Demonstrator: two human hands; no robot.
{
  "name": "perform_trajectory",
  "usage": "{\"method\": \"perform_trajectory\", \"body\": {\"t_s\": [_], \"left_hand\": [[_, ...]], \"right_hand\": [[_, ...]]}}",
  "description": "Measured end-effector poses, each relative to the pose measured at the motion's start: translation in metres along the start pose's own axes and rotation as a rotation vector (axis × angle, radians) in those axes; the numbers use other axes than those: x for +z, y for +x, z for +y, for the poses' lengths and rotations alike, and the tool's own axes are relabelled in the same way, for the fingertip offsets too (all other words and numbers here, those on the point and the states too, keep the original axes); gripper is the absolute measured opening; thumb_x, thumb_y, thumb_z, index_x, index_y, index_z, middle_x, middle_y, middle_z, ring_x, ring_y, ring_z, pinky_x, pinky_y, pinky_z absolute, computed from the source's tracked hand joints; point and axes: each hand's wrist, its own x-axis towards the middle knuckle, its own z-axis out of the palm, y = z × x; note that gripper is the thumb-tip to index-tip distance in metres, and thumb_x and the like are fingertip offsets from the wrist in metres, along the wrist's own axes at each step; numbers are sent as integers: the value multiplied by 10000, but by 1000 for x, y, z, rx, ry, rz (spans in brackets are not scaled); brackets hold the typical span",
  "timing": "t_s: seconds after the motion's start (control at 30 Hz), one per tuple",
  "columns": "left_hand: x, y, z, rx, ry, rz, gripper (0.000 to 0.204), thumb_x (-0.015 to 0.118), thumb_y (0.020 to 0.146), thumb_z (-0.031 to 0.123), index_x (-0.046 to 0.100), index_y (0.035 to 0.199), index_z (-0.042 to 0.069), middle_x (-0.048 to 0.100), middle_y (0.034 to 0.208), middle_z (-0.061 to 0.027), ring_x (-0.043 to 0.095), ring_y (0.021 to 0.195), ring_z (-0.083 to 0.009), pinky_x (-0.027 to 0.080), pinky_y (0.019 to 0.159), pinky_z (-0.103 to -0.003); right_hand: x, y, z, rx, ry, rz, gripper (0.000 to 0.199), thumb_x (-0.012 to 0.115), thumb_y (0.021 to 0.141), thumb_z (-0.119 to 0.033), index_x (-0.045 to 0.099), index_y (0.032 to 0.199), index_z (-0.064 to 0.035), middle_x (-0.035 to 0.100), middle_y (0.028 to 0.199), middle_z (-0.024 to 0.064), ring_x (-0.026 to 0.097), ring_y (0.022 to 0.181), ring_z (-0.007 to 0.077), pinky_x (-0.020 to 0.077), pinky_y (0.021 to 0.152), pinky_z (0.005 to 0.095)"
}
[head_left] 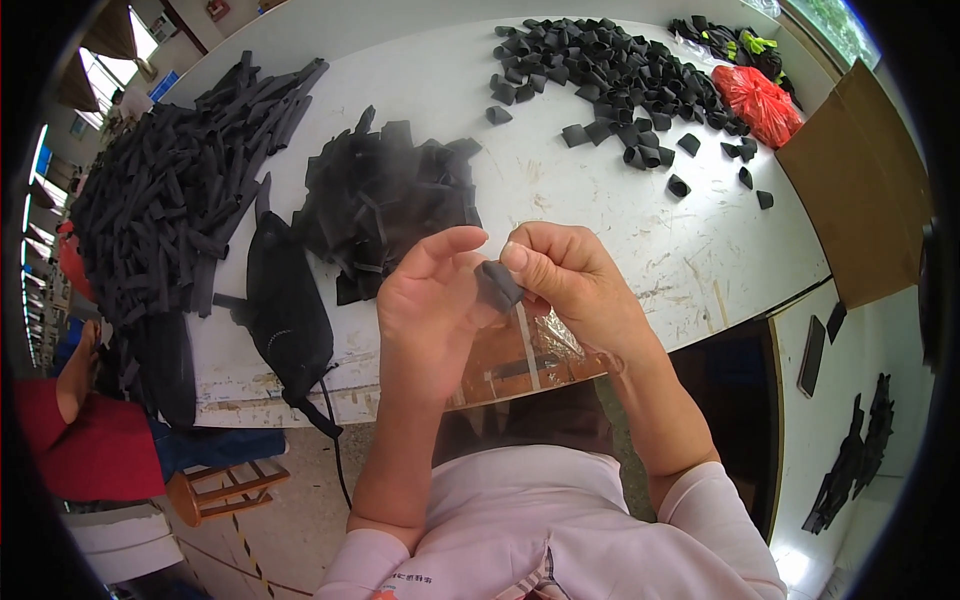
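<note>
Both hands, left hand (432, 300) and right hand (565, 275), pinch one small black strap piece (497, 285) between them. Behind, a scuffed white table (640, 240) bears heaps of black strips (170, 190) and folded black loops (610, 75).

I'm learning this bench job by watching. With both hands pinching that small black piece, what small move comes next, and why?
Probably a fold or press of the black piece into a loop. The left hand and right hand both pinch it above the table edge, and the pile of looped pieces at the far right looks already shaped, unlike the flat strips ahead.
</note>
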Motion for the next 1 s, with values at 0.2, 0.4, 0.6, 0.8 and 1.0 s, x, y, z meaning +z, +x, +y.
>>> {"method": "perform_trajectory", "body": {"t_s": [0.2, 0.4, 0.6, 0.8, 1.0], "left_hand": [[-9, 0, -13, 207, 527, 31, 290, 545, 839, 60, 485, 1100, -50, 555, 922, -62, 514, 790, -68, 419, 645, -174], [0, 7, 0, 465, 835, -147, 228, 597, 768, 26, 568, 993, 0, 552, 907, -82, 524, 821, -127, 417, 732, -235], [4, 1, -5, 260, 59, 77, 96, 560, 836, 102, 543, 880, 19, 495, 875, -52, 436, 823, -137, 370, 765, -238], [-8, -3, -10, 128, -221, -58, 91, 530, 855, 119, 534, 883, 32, 481, 857, -59, 426, 848, -164, 359, 832, -321], [-16, -9, -19, 224, 103, 23, 101, 530, 856, 107, 532, 884, 10, 526, 904, -89, 474, 883, -170, 344, 890, -325]], "right_hand": [[-6, 0, 11, 62, 130, -27, 319, 517, 870, -348, 549, 729, -64, 442, 587, -45, 374, 510, 23, 334, 454, 162], [-4, -6, 6, -154, -273, 190, 284, 551, 855, -286, 558, 803, -7, 500, 634, 1, 455, 571, 50, 394, 485, 205], [13, -14, -12, -757, -836, 270, 214, 675, 703, -127, 586, 868, -27, 533, 746, 75, 517, 631, 190, 422, 509, 281], [11, -12, -6, -736, -841, 313, 171, 675, 651, -51, 597, 798, -13, 525, 690, 65, 499, 622, 211, 398, 500, 293], [12, -16, 8, -691, -771, 335, 126, 665, 659, -31, 601, 766, -13, 507, 655, 66, 484, 605, 209, 385, 504, 290]]}}
